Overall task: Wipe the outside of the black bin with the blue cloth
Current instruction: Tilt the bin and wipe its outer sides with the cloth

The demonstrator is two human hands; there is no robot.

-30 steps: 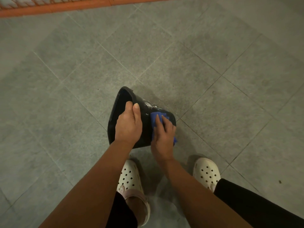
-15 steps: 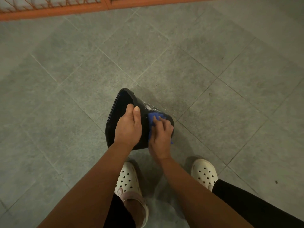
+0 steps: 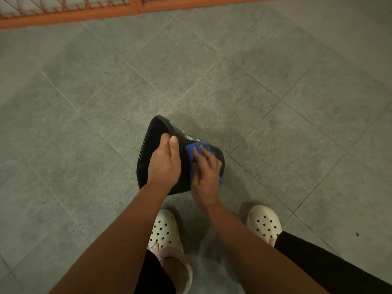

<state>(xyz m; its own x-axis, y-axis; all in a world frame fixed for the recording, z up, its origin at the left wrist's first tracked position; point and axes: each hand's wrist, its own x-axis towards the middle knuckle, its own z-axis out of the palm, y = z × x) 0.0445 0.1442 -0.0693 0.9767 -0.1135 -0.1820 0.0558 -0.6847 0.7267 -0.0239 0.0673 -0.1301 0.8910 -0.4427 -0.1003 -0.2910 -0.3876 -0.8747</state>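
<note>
The black bin (image 3: 148, 149) lies tilted on the grey tile floor, its open mouth facing left and its base to the right. My left hand (image 3: 164, 164) grips the bin's rim, thumb on the outside wall and fingers inside. The blue cloth (image 3: 194, 149) is pressed flat against the bin's outer side under my right hand (image 3: 206, 172), whose fingers spread over it. White wet specks show on the bin's wall just above the cloth.
My two feet in white clogs (image 3: 164, 232) (image 3: 264, 222) stand just below the bin. Grey floor tiles (image 3: 275, 81) stretch all around. An orange metal gate frame (image 3: 137, 7) runs along the top edge of view.
My right hand has slid the cloth left and up along the bin's side, closer to my left thumb. The bin and left hand have held their place.
</note>
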